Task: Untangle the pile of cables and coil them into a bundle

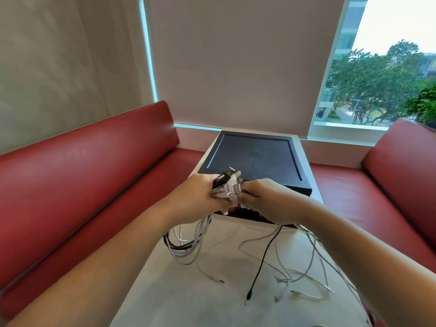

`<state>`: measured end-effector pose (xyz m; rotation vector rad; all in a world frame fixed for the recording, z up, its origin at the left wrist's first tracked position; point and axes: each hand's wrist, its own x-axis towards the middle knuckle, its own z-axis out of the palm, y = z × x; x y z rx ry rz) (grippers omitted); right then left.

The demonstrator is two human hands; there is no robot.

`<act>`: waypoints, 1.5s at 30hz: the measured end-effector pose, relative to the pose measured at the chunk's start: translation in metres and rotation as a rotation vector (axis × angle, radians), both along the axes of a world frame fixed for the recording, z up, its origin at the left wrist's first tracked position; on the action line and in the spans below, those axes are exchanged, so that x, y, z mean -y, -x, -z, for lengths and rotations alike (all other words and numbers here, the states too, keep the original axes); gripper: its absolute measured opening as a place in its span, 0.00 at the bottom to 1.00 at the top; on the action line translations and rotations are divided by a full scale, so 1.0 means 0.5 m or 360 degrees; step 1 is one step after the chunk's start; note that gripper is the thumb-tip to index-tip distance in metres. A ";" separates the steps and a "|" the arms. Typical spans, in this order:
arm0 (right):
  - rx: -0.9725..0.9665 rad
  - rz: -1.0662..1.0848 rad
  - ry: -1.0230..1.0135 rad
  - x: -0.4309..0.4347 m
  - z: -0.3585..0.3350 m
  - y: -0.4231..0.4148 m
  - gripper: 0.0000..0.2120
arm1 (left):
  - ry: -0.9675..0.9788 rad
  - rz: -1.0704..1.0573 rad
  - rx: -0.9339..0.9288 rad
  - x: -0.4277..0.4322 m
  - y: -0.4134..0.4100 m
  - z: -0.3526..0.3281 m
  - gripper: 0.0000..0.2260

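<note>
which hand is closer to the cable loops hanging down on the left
Left. The left hand is directly above the cable loops, which hang from its grip. The right hand is farther off to the side, gripping the same connector ends.

The cables [188, 244] look like smooth plastic, white, grey and black, their plugs [232, 182] glossy with metal tips; the table [179, 291] is pale and matt; the red benches [89, 180] have smooth, faintly shiny leather-like upholstery
</note>
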<state>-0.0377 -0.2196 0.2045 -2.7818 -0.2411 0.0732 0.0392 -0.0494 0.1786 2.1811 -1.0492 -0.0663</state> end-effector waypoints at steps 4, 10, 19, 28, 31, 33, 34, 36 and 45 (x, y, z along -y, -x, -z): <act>0.0002 -0.0003 -0.0218 0.018 -0.004 0.007 0.14 | 0.0005 0.0070 0.0052 -0.008 -0.006 -0.022 0.17; 0.0063 0.0097 -0.0305 0.072 0.027 0.025 0.16 | 0.0163 -0.0017 0.0144 -0.035 -0.015 -0.059 0.08; 0.0155 0.0420 -0.0180 0.207 0.105 0.046 0.19 | 0.0320 -0.0329 0.0195 -0.106 -0.062 -0.086 0.15; 0.0206 0.0592 0.0356 0.247 0.182 0.059 0.21 | 0.0277 -0.0327 0.0070 -0.119 -0.077 -0.040 0.04; 0.0219 0.0553 0.0526 0.249 0.197 0.062 0.16 | 0.0257 -0.0321 0.0058 -0.108 -0.073 -0.027 0.10; 0.0182 0.0572 0.0856 0.263 0.183 0.066 0.13 | 0.0215 -0.0317 0.0011 -0.099 -0.077 -0.015 0.05; 0.0162 0.0611 0.1042 0.275 0.169 0.067 0.12 | 0.0192 -0.0299 -0.0018 -0.093 -0.083 -0.005 0.07; 0.0167 0.0747 0.1263 0.301 0.142 0.071 0.11 | 0.0171 -0.0239 -0.0111 -0.077 -0.084 0.012 0.10; 0.0099 0.0793 0.1280 0.336 0.260 0.098 0.13 | -0.0107 -0.0040 -0.0344 -0.030 -0.072 0.094 0.09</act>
